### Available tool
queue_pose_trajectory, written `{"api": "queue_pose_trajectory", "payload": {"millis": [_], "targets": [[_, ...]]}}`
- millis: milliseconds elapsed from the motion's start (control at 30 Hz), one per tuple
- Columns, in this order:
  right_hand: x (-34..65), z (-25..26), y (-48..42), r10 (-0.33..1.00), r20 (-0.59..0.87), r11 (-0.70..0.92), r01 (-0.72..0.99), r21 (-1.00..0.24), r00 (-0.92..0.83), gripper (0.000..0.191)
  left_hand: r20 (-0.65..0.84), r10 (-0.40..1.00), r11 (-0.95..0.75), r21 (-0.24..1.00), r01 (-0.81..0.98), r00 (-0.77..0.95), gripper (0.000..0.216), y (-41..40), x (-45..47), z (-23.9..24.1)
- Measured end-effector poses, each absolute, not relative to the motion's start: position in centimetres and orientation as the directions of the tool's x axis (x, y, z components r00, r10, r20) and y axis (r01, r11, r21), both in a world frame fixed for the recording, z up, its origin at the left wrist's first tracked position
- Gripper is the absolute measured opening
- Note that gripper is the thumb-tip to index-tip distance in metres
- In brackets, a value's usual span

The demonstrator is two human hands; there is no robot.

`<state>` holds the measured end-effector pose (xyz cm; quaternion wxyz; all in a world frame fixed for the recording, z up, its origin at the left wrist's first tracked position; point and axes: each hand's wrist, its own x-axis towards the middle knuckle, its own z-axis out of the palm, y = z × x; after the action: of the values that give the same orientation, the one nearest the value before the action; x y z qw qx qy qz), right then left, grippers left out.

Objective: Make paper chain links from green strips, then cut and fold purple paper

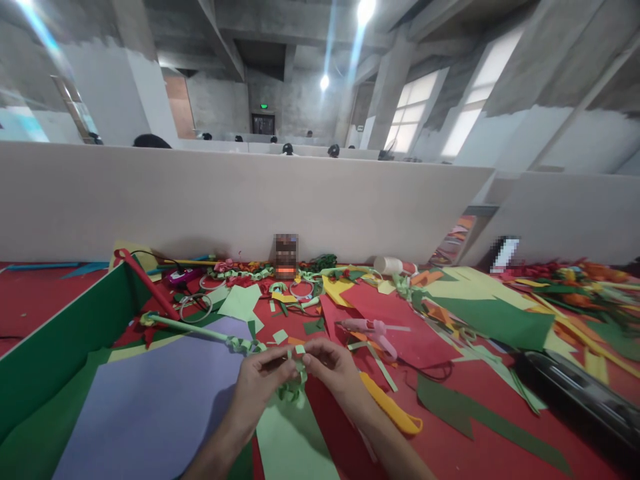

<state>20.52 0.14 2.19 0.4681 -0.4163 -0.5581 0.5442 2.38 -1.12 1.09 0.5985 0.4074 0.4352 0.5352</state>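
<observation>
Both the left hand (261, 381) and the right hand (331, 365) pinch a thin green paper strip (293, 387) with narrowed fingertips. Pulling apart too hard could tear it; a loose pinch could let the curl spring open.

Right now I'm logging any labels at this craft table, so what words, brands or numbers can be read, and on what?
None can be read.
Green sign above the far doorway: lit, too small to read.
Small box against the partition: blurred out.
Object at the right partition: blurred out.
Paper strip in the left hand and right hand: no print.
</observation>
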Motion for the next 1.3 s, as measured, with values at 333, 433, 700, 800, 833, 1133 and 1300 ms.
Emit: {"api": "queue_pose_trajectory", "payload": {"millis": [333,433,700,800,833,1133,1300], "targets": [[20.4,3.0,-0.2,0.968,0.081,0.096,0.050,-0.994,-0.238,0.040,0.016,0.993,-0.033,0.988,-0.149,-0.113,0.042,-1.1,2.3,1.1],[20.4,3.2,-0.2,0.969,0.079,0.097,0.069,-0.993,-0.233,0.040,0.046,0.993,-0.054,0.996,-0.068,-0.112,0.036,-1.3,2.2,1.2],[20.6,3.4,-0.4,0.968,0.074,0.096,0.080,-0.992,-0.241,0.038,0.130,0.985,-0.120,0.989,0.091,-0.115,0.025,-1.4,2.0,1.7],[20.6,3.3,-0.4,0.968,0.072,0.093,0.075,-0.993,-0.242,0.038,0.163,0.980,-0.148,0.981,0.125,-0.115,0.023,-1.5,2.1,1.8],[20.6,3.2,-0.4,0.968,0.071,0.091,0.072,-0.993,-0.242,0.038,0.175,0.978,-0.159,0.978,0.135,-0.113,0.023,-1.5,2.1,1.8],[20.6,2.9,-0.3,0.966,0.067,0.083,0.055,-0.995,-0.249,0.039,0.347,0.937,-0.322,0.909,0.265,-0.050,0.014,-1.7,1.9,1.8],[20.5,2.6,-0.2,0.966,0.066,0.078,0.041,-0.996,-0.250,0.038,0.461,0.887,-0.437,0.822,0.364,0.025,0.016,-2.3,1.6,2.1]]}}
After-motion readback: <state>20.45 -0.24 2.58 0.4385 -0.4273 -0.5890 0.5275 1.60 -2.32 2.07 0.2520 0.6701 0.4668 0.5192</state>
